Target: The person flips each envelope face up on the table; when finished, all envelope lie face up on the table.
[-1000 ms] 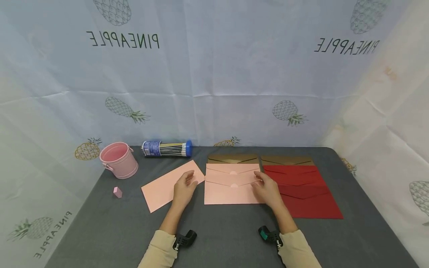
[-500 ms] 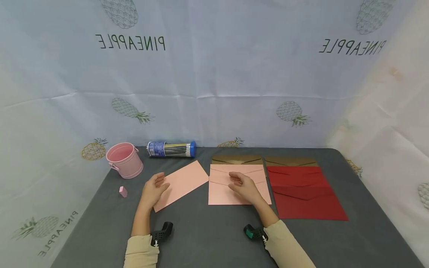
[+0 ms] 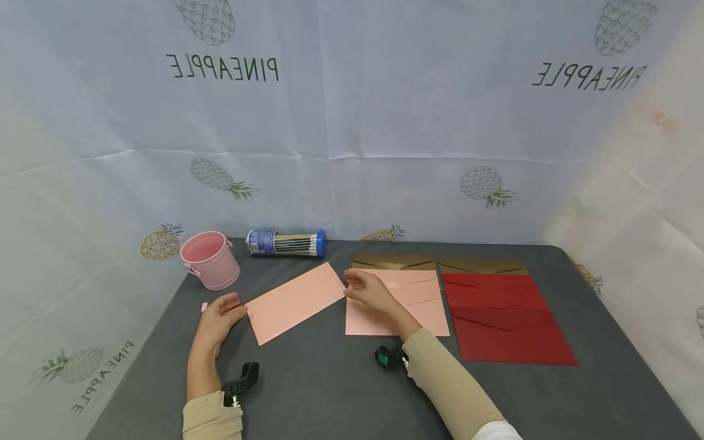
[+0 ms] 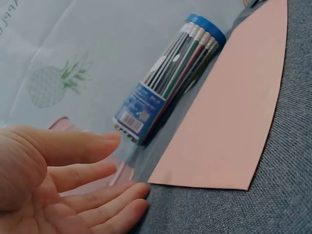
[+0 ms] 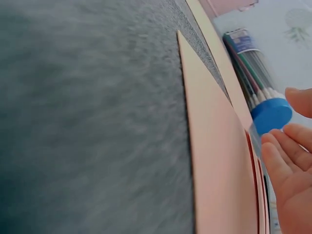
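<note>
My left hand [image 3: 217, 324] hovers at the left end of a pink envelope [image 3: 297, 302] that lies askew. Its fingers are loosely extended and hold nothing. Just beyond it, a small pink block [image 3: 204, 307] is mostly hidden behind the fingers. My right hand [image 3: 374, 296] is over the left part of the overlapping pink envelopes [image 3: 423, 311], close to the right corner of the askew one. In the right wrist view, the fingers [image 5: 278, 161] are relaxed with nothing between them; whether they touch paper I cannot tell.
Red envelopes [image 3: 511, 330] overlap at the right. Gold-brown envelopes [image 3: 393, 261] show behind the pink and red ones. A pink bucket [image 3: 211, 266] stands at the back left, beside a blue-capped tube of pencils [image 3: 286, 243] lying along the table's back edge.
My left hand has moved left, off the askew envelope to the small block. My right hand has moved left across the pink envelopes. The view has shifted slightly.
</note>
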Demonstrator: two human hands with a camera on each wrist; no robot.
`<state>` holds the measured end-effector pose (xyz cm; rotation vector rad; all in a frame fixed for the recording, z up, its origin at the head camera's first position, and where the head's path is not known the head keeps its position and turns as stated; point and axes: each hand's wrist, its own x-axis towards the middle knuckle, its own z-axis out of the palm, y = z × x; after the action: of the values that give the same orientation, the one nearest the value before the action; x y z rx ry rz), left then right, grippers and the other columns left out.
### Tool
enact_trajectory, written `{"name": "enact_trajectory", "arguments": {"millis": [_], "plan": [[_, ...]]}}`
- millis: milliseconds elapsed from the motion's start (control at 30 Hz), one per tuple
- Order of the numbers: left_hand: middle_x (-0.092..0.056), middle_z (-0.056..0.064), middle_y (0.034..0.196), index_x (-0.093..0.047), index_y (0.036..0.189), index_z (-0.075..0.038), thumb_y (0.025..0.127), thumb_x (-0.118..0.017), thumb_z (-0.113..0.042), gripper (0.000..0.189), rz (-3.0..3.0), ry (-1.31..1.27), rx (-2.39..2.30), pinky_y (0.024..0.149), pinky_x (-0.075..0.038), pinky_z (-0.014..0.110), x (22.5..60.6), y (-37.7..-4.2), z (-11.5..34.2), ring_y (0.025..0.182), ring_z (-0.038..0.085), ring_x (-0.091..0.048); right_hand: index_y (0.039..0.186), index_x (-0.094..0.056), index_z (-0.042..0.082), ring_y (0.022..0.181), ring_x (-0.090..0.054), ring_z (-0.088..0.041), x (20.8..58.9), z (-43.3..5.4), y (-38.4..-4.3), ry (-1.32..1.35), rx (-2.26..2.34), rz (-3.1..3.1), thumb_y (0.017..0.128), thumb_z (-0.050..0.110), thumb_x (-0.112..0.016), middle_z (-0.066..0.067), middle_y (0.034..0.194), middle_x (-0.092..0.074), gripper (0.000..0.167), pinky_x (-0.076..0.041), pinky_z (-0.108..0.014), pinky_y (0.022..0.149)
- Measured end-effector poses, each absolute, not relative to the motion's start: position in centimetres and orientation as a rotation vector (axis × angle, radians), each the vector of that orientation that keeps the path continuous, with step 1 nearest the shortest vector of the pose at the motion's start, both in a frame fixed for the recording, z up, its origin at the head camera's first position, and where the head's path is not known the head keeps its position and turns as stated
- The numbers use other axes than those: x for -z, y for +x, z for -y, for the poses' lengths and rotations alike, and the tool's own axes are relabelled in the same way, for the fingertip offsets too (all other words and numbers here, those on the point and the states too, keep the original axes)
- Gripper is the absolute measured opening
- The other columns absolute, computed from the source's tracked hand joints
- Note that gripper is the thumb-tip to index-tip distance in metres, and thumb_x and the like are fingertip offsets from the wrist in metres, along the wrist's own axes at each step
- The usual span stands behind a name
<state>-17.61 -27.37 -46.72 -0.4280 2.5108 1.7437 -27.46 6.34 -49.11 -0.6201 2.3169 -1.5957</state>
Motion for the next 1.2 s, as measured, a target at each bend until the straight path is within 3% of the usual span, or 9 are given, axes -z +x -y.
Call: {"name": "enact_trajectory", "arguments": {"millis": [67, 167, 267, 533, 867, 1033, 1200], "plan": [[-0.039, 0.031, 0.141, -0.03, 0.143, 0.007, 0.095, -0.056, -0.013, 0.058, -2.497, -0.425, -1.767, 0.076, -0.04, 0.004, 46.8, -17.6, 27.4, 0.106, 0.008, -0.056, 0.14, -0.042, -0.001, 0.13, -0.046, -0.031, 49.0, -5.9, -27.9, -0.612, 1.565, -2.31, 0.092, 0.012, -0.061, -0.016, 0.142, -0.046, 0.053, -0.044, -0.039, 0.103], [-0.041, 0.033, 0.138, -0.031, 0.142, 0.009, 0.095, -0.057, -0.013, 0.058, -2.468, -0.423, -1.811, 0.075, -0.042, 0.004, 46.9, -17.7, 27.3, 0.087, -0.009, -0.052, 0.14, -0.041, -0.002, 0.131, -0.044, -0.033, 49.0, -5.3, -28.5, -0.615, 1.527, -2.309, 0.092, 0.011, -0.061, -0.018, 0.143, -0.045, 0.054, -0.044, -0.041, 0.103], [-0.04, 0.033, 0.139, -0.031, 0.142, 0.009, 0.094, -0.057, -0.01, 0.057, -2.434, -0.434, -1.868, 0.075, -0.043, 0.004, 47.0, -17.9, 27.2, 0.083, -0.012, -0.05, 0.141, -0.041, -0.002, 0.131, -0.044, -0.032, 48.9, -4.9, -28.9, -0.606, 1.485, -2.323, 0.091, 0.011, -0.062, -0.018, 0.143, -0.045, 0.055, -0.043, -0.042, 0.103], [-0.034, 0.026, 0.146, -0.028, 0.145, 0.004, 0.094, -0.056, -0.007, 0.059, -2.278, -0.552, -2.132, 0.081, -0.048, 0.009, 47.3, -18.6, 26.9, 0.093, -0.007, -0.054, 0.142, -0.039, -0.003, 0.128, -0.047, -0.032, 48.3, -4.1, -29.2, -0.579, 1.451, -2.324, 0.091, 0.01, -0.062, -0.018, 0.14, -0.048, 0.057, -0.044, -0.041, 0.102], [-0.044, 0.019, 0.138, -0.039, 0.14, 0.005, 0.09, -0.055, 0.005, 0.052, -2.32, -0.802, -2.317, 0.076, -0.047, 0.004, 48.1, -19.1, 26.5, 0.098, -0.003, -0.053, 0.14, -0.039, -0.005, 0.125, -0.049, -0.033, 48.1, -2.8, -28.8, -0.48, 1.63, -2.247, 0.089, 0.001, -0.062, -0.02, 0.137, -0.051, 0.057, -0.048, -0.039, 0.098], [-0.047, 0.019, 0.136, -0.042, 0.138, 0.006, 0.092, -0.054, 0.004, 0.048, -2.323, -0.806, -2.381, 0.079, -0.047, 0.005, 48.1, -19.4, 25.7, 0.107, 0.006, -0.053, 0.139, -0.042, -0.004, 0.124, -0.05, -0.032, 48.2, -3.1, -28.3, -0.391, 1.715, -2.254, 0.086, 0.001, -0.065, -0.019, 0.134, -0.053, 0.058, -0.053, -0.035, 0.086], [-0.046, 0.019, 0.137, -0.041, 0.139, 0.007, 0.093, -0.051, 0.005, 0.047, -2.271, -0.778, -2.461, 0.081, -0.047, 0.006, 47.7, -19.8, 24.4, 0.122, 0.018, -0.05, 0.142, -0.037, -0.005, 0.127, -0.046, -0.037, 46.9, -4.5, -26.8, -0.35, 1.8, -2.135, 0.088, -0.001, -0.062, -0.024, 0.14, -0.045, 0.059, -0.054, -0.039, 0.088]]}}
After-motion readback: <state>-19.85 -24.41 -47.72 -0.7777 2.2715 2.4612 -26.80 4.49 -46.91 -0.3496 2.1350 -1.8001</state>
